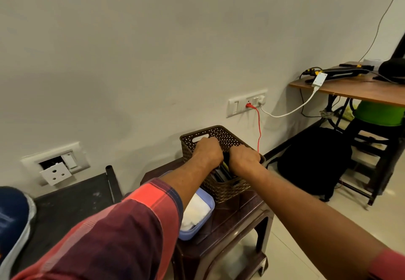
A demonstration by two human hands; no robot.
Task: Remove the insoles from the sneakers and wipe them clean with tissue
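Side by side, left hand (208,151) and right hand (244,158) curl inside basket (228,188).

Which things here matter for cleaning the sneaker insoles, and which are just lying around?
For the job: blue sneaker; tissue in the lilac tub; brown basket that left hand and right hand reach into.
Lying about: black backpack; red cable; white cable; loose socket plate.

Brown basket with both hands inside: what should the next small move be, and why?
Probably lift the dark contents up out of the basket: the left hand and right hand are curled in among them, what they grip is hidden, and the tissue tub waits alongside on the stool.
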